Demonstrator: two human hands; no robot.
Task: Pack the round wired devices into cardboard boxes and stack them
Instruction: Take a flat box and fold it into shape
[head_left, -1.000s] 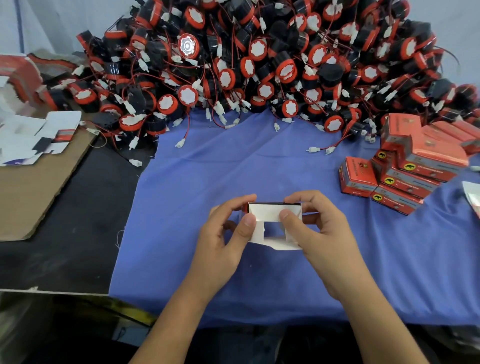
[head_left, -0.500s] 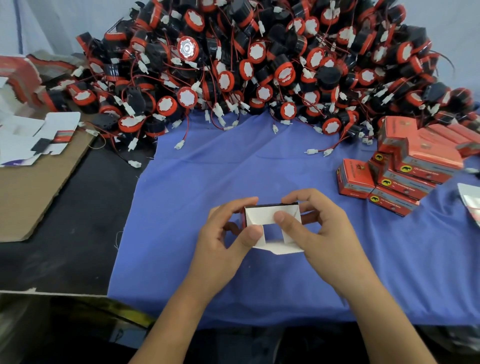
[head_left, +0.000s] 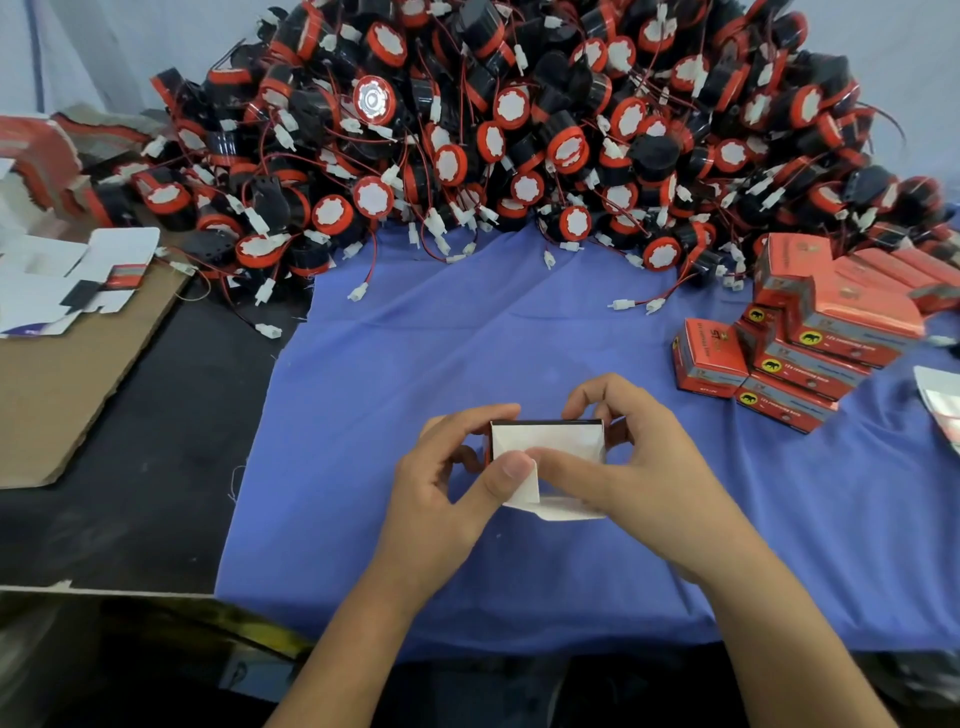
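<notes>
Round wired devices mostly sit heaped, unpacked, behind a small stack of closed boxes, while left grip and right grip pinch one cardboard box, its flaps unfinished.

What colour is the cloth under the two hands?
Plain blue-purple, with no pattern; the cloth shows best in the head view.

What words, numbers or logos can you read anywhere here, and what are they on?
"12v", probably, opening a white line along the stacked red boxes; rest too blurred.
A yellow oval with black animal figure beside it: no words.
On the lone red box: print too blurred.
On the held box: no text showing.
</notes>
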